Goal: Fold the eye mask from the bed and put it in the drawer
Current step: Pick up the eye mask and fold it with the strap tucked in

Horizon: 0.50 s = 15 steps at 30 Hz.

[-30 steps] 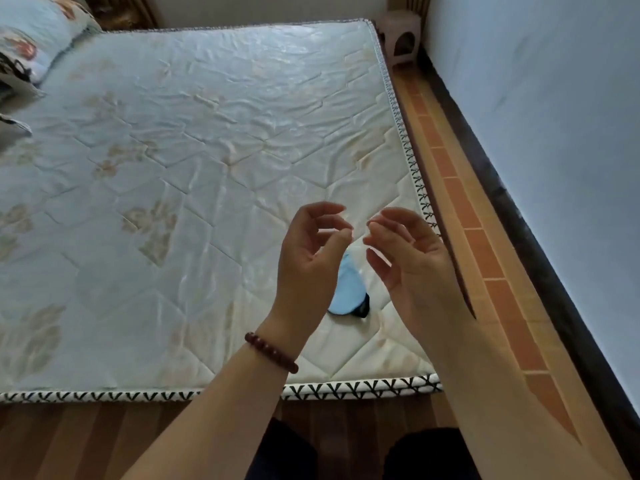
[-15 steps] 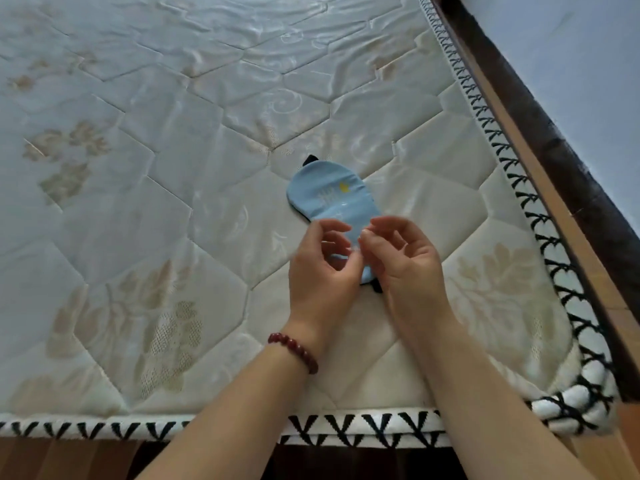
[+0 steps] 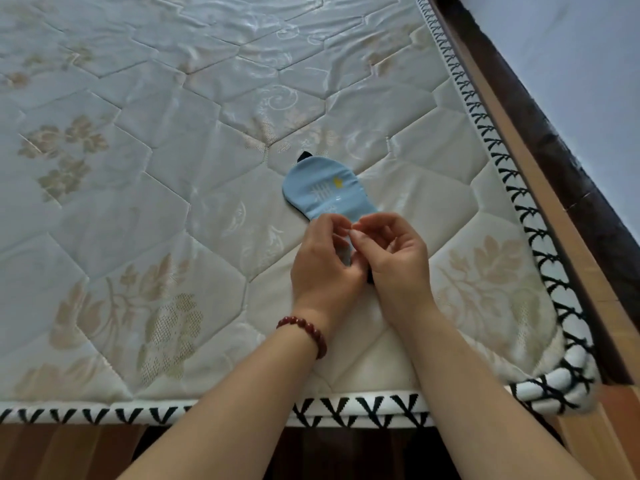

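With the left hand (image 3: 323,268) and the right hand (image 3: 398,261) both pinching the near end of the blue eye mask (image 3: 325,192) lying on the bed (image 3: 173,209), the soft fabric may slip and the fold land crooked.

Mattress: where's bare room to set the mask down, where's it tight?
Bare: the quilted mattress left of the eye mask and beyond it; a narrower patch between mask and the right-side stitched trim. Crowded: the mask's near end, where left hand and right hand pinch it.
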{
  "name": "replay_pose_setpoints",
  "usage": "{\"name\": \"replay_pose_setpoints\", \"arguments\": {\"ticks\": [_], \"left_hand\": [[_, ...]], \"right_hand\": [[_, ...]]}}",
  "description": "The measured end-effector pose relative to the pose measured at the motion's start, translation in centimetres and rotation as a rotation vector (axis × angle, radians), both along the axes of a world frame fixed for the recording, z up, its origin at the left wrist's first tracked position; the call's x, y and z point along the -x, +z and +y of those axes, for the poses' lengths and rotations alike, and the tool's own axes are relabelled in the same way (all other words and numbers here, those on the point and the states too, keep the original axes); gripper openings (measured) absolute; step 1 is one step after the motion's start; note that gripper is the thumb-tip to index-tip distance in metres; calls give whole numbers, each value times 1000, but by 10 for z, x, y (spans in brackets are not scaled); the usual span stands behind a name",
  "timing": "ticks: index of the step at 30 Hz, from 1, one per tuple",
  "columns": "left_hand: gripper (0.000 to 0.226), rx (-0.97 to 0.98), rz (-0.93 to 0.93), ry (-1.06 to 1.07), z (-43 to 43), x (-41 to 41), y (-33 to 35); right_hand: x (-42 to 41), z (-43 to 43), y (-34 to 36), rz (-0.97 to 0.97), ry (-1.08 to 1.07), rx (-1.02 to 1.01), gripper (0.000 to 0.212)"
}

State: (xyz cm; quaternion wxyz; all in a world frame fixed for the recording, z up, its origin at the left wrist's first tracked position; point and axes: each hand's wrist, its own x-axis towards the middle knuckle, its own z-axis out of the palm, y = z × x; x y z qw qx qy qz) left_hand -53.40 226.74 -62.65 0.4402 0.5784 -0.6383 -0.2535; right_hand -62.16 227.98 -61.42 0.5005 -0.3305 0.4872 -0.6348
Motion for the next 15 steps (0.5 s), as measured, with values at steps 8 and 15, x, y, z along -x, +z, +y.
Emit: {"name": "replay_pose_setpoints", "arguments": {"ticks": [8,15], "left_hand": [[60,-70,-656,-114,11,8,4],[59,-98,-549,-206,51,-3,18]], "right_hand": [[0,1,1,299,-58,-97,27],[13,17,-1,755,-80,-125,18]]}}
